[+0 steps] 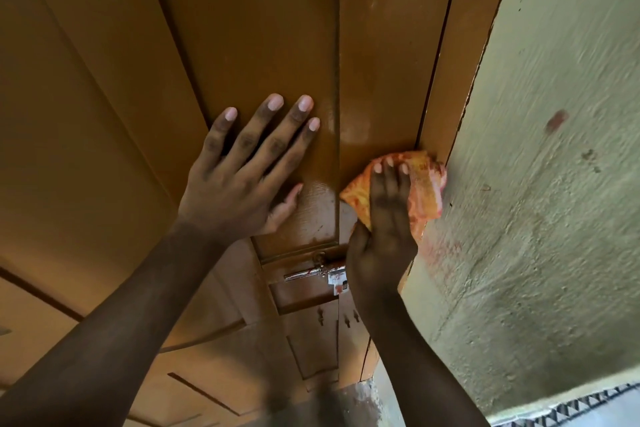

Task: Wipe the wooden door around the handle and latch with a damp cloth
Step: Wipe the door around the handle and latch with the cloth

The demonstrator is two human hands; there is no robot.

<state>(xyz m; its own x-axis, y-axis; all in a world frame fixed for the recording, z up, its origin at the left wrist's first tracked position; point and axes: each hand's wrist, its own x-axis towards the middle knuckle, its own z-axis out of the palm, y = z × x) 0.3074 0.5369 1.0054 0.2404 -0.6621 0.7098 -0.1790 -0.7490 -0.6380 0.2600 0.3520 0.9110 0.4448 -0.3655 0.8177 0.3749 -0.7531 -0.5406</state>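
Rough wall (540, 184) close right. Left hand (242, 180) flat, fingers spread, bracing door (259, 28). Right hand (384, 218) presses cloth (426, 191) above latch (322, 270), fingers straight. Risk: cloth snagging on frame edge, smearing wall.

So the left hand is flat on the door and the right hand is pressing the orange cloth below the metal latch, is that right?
Not quite. The head view shows the right hand pressing the orange cloth above the metal latch, not below it. The left hand does lie flat on the door.
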